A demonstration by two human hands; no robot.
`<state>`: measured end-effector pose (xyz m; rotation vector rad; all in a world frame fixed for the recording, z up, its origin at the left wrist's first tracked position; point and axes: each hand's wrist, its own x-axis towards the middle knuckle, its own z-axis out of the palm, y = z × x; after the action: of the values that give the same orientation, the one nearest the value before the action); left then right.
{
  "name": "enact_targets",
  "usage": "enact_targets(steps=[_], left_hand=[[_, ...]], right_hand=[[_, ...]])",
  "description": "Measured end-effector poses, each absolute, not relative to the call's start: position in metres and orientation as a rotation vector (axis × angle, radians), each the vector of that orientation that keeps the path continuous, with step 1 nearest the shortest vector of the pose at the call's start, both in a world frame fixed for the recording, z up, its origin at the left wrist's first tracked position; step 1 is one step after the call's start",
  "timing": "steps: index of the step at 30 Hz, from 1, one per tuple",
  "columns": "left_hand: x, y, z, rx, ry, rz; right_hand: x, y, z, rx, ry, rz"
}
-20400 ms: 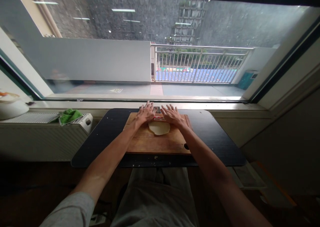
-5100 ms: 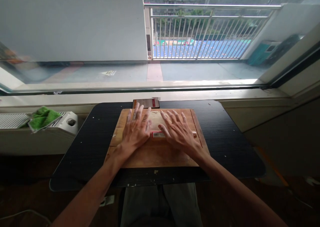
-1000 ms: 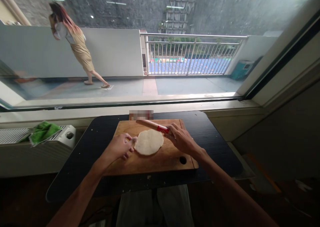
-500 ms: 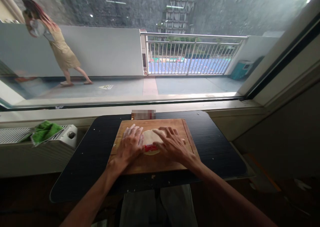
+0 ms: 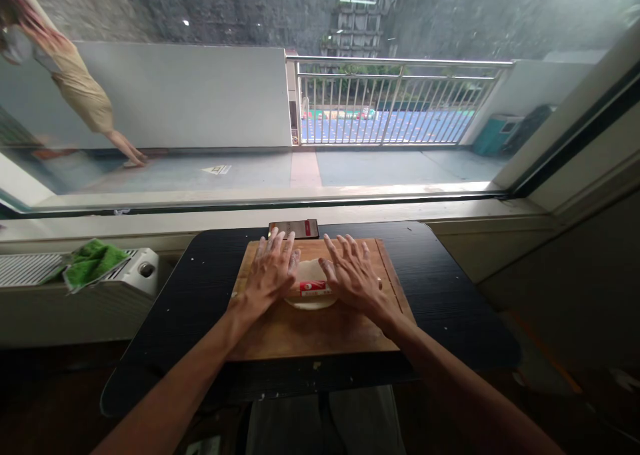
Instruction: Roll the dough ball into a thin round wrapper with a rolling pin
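Note:
A flat round of pale dough (image 5: 310, 301) lies on a wooden cutting board (image 5: 310, 331) on a black table (image 5: 190, 288). Across the dough rests a wooden rolling pin with a red label (image 5: 313, 286). My left hand (image 5: 267, 275) lies flat on the pin's left part, fingers stretched forward and dusted with flour. My right hand (image 5: 353, 276) lies flat on its right part, fingers spread. Most of the pin and the dough's far half are hidden under my hands.
A phone (image 5: 294, 229) lies at the table's far edge, just beyond the board. A green cloth (image 5: 90, 263) sits on a white radiator (image 5: 135, 275) to the left. A wide window stands behind the table; outside, a person (image 5: 70, 88) walks on the balcony.
Both hands have slid forward over the pin, with fingers now stretched flatter. The person outside has moved further left.

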<state>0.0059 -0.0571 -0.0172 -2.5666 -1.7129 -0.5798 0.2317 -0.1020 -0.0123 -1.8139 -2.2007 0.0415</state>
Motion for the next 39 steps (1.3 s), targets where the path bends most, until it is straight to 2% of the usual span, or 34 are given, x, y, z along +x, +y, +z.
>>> enact_targets(steps=[6,17,23,29,39], left_hand=[[0.011,-0.025,-0.014,-2.601,-1.755,-0.515],[-0.002,-0.089,-0.03,-2.63,-1.784,-0.622],[0.005,-0.051,-0.018,-2.606,-1.789,-0.681],[0.008,-0.024,-0.012,-2.618,-1.696,-0.581],[0.0,-0.086,-0.032,-2.51,-1.771,-0.604]], right_hand=[[0.233,-0.07,0.0,-1.872,-2.262,0.321],[0.226,-0.132,-0.019,-1.71,-2.169,-0.006],[0.227,-0.092,-0.014,-1.778,-2.207,0.106],[0.227,-0.063,-0.002,-1.853,-2.21,0.235],[0.22,-0.129,-0.001,-1.856,-2.286,0.038]])
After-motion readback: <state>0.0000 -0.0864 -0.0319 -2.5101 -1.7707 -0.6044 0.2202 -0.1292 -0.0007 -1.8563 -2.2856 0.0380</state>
